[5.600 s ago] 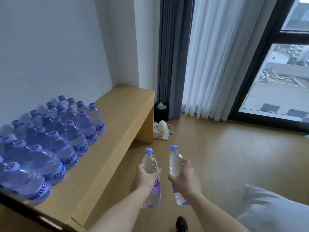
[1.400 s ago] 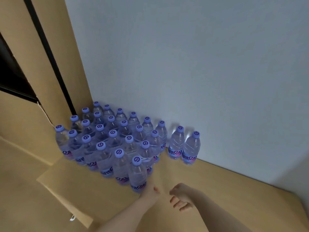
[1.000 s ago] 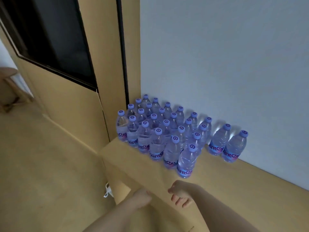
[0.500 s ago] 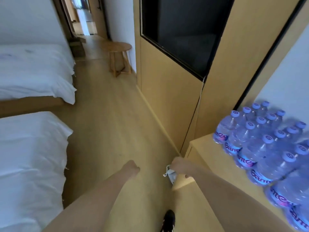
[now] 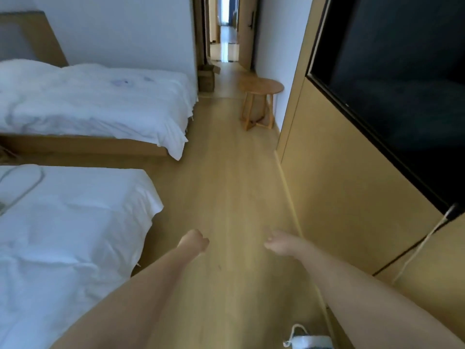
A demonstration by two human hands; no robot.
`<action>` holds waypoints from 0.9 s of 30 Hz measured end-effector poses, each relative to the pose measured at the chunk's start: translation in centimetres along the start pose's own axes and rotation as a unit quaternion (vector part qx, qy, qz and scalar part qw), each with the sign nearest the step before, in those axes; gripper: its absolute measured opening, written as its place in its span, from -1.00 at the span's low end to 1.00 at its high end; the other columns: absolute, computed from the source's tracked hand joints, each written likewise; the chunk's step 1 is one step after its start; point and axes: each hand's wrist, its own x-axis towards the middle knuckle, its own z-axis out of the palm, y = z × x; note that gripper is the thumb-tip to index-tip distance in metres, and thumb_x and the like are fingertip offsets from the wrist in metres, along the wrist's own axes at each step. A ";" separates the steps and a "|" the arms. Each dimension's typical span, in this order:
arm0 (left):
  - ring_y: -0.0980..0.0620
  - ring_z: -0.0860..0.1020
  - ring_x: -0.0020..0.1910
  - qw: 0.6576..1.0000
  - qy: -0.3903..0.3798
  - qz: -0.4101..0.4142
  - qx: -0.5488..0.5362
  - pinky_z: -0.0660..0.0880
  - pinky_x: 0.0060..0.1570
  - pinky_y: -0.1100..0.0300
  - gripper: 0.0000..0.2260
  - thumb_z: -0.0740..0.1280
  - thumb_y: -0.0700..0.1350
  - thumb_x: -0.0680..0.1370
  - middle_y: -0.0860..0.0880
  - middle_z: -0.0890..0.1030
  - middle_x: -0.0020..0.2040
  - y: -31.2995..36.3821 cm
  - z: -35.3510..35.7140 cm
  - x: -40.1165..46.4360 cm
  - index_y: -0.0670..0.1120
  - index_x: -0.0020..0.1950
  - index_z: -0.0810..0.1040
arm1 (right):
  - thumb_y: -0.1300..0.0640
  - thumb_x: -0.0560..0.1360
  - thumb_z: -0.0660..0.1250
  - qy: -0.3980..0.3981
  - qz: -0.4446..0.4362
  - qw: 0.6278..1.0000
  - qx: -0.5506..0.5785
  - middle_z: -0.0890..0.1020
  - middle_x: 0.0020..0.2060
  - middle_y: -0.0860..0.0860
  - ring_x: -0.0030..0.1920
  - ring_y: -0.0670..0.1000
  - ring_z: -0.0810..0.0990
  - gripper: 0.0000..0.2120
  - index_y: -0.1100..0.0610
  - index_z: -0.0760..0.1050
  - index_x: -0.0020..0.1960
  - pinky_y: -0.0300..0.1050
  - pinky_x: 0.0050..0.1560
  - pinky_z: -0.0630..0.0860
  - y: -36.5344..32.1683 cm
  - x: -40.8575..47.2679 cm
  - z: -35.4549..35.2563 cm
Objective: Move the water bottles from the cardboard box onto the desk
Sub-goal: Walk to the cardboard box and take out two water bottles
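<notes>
- Walking down the strip of floor between the beds and the wood-panelled wall, we carry nothing: both arms reach ahead, free for the next load.
- Our left hand has its fingers curled in loosely and holds nothing; it hangs over bare floor, near the corner of the near bed.
- Our right hand also holds nothing; its fingers look loosely bent, though blur hides the detail.
- No water bottles and no surface show in this view, so we cannot tell where they stand.
- A brown cardboard box sits on the floor at the far end, beside the foot of the far bed and near a round stool; we judge it the likely source.
- Next comes reaching that box, we judge.
</notes>
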 end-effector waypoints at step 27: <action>-0.08 0.48 0.13 0.996 -0.027 0.030 0.080 0.42 0.05 0.16 -0.66 0.14 -0.10 0.60 -0.13 0.48 0.25 20.1 -23.3 52.4 -0.17 0.35 0.36 | 0.00 0.59 0.20 0.067 0.040 0.995 0.060 0.48 0.32 0.19 0.29 0.15 0.47 -0.52 0.26 0.32 0.40 -0.17 0.11 0.39 -20.8 48.1 -28.1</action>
